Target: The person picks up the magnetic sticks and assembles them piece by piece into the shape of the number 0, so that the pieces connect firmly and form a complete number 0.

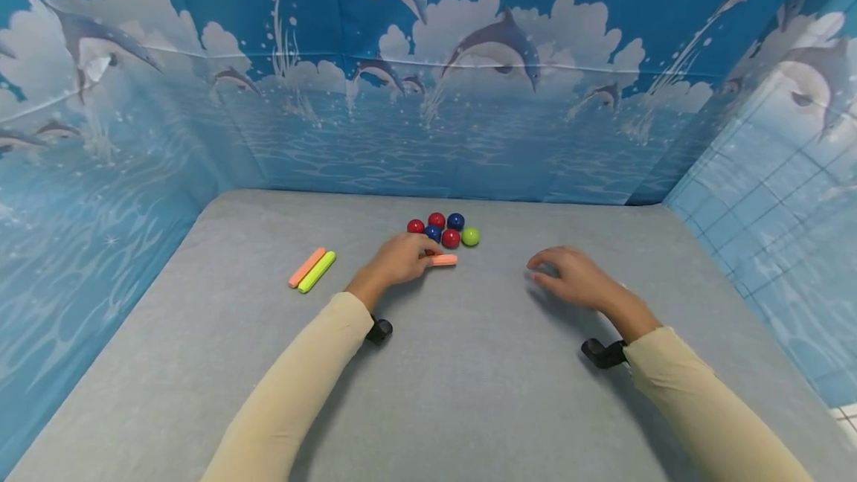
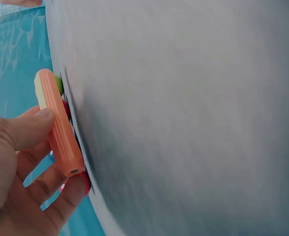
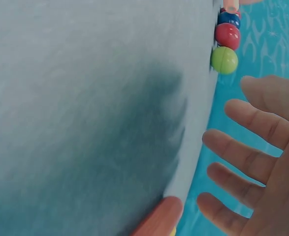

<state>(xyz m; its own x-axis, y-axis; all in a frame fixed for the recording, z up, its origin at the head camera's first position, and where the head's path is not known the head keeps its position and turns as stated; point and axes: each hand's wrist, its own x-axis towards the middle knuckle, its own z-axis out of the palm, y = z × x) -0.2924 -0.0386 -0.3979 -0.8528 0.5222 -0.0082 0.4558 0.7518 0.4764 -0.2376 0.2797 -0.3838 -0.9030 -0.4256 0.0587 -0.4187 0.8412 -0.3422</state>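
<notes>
Orange stick (image 1: 444,260) pinched in the left hand (image 1: 402,257), thumb one side, fingers the other; it sits toward the table's far edge, near mid-width, roughly parallel to that edge. Can't tell if it touches the table. Ribbed sides, pale flat face, small hole in the end. Just behind it, six glossy round balls (image 1: 451,238) bunched near the far edge: three red, two blue, one green. Right hand (image 1: 576,275) hovers, fingers released, spread and slightly bent, shadow on the matte grey table (image 1: 482,370). Wide gap between hands; right edge well apart. Left of the left hand, an orange bar (image 1: 307,268) and yellow-green bar (image 1: 318,272) lie slanted, side by side. Wrinkled dolphin-print curtain (image 1: 368,147) lines the far edge.
</notes>
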